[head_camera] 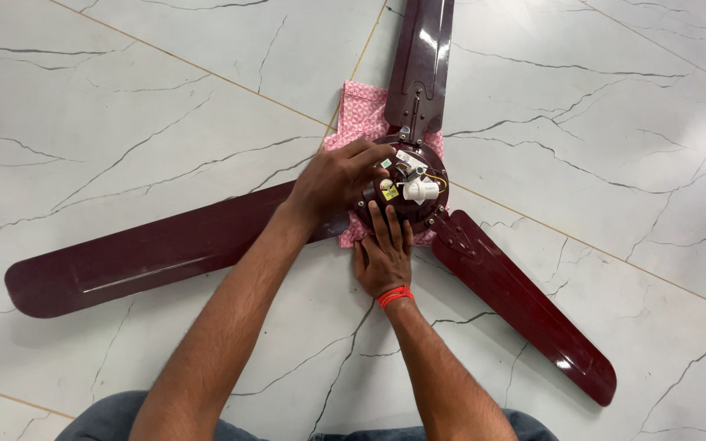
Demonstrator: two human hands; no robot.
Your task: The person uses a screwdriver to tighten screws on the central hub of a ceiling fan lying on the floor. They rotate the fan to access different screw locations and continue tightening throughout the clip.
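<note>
While both hands work at the hub, a maroon ceiling fan (pixel 406 175) lies flat on the white marble floor (pixel 124 106), motor housing (pixel 402 189) w/ wiring side up, approx centre-frame. Left hand (pixel 332 181) comes in from 7 o'clock and drapes over the housing's 9 o'clock edge, fingers bent and spread, touching the rim; can't tell if it pinches anything. Right hand (pixel 383 260) sits at 6 o'clock of the hub, flat and open, fingertips on the housing's lower edge, palm on the floor; red thread band (pixel 395 296) at its wrist. White capacitor (pixel 420 189) and wires sit on top of the hub. Pink patterned cloth (pixel 363 110) is under the motor. Three blades (pixel 149 253) run out toward 12, 8 and 4 o'clock.
</note>
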